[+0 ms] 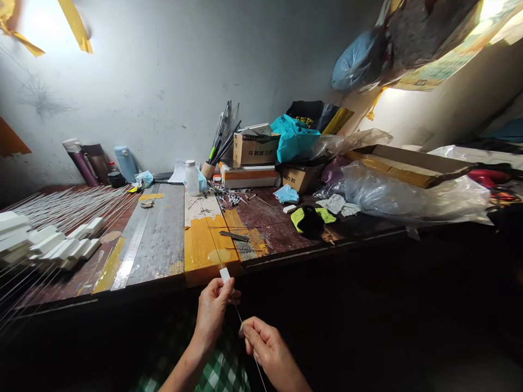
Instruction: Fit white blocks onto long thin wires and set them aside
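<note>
In front of the bench edge, my left hand (213, 305) pinches a small white block (224, 274) between thumb and fingers. A thin rod (237, 312) runs in line with the block, reaching up over the bench and down past my hands. Lower and to the right, my right hand (265, 342) has its fingers closed on that rod. Just beyond the block lies orange-yellow tape (204, 245) with a shiny wet-looking patch (214, 256). A flat dark metal strip (233, 236) rests on the tape's right part.
Many white blocks (61, 247) on thin rods are stacked at left. A steel ruler (133, 253) lies on a grey board (161, 239). Behind stand a white bottle (191, 179), a holder of rods (207, 170) and cartons (255, 149). Plastic bags (379, 190) cover the right side.
</note>
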### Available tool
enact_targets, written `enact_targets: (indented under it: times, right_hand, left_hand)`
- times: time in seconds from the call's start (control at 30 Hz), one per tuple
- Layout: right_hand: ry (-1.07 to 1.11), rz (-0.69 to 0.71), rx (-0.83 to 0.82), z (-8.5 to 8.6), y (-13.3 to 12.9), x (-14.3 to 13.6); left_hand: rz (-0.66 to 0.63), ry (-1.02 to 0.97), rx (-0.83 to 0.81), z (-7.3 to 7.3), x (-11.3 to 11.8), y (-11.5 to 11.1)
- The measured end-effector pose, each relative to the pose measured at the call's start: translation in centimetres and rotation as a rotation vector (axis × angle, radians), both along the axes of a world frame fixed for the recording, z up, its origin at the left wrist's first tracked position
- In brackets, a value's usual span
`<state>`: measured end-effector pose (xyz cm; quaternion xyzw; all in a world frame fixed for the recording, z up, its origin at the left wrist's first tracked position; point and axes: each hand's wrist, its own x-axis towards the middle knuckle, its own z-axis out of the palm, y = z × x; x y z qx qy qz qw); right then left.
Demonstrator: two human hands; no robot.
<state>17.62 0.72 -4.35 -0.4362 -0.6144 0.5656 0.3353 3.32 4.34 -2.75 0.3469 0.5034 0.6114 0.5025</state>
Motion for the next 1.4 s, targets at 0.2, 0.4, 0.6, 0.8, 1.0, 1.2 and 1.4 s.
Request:
enact_targets:
  times: [0.2,0.4,0.6,0.8,1.0,1.2,1.4]
  right_hand:
    - [0.233,0.095,-0.237,0.5,0.9,-0.6]
    - [0.226,0.078,-0.238,0.5,1.0,-1.1]
    - [0.192,0.005,-0.178,0.1,1.0,-1.1]
    - [0.179,0.071,-0.18,0.6,1.2,-0.7]
    - [0.113,-0.026,-0.174,0.1,0.5,-0.6]
    - [0.09,0.06,-0.194,-0.1,-0.1,0.5]
    - [-0.052,0.049,-0.11,-0.2,-1.5,2.7]
  left_hand:
    - [0.01,-0.007,-0.015,0.5,-0.2,-0.2]
    - [0.019,-0.017,-0.018,0.6,-0.5,-0.5]
    - [0.016,-0.046,-0.016,0.5,-0.5,-0.5]
    - [0.028,-0.055,-0.029,0.6,-0.5,-0.6]
    - [0.018,-0.059,-0.013,0.6,-0.4,-0.8]
    - [0.029,-0.048,0.014,0.8,-0.2,-1.1]
    - [0.035,-0.028,0.017,2.1,-0.1,-1.6]
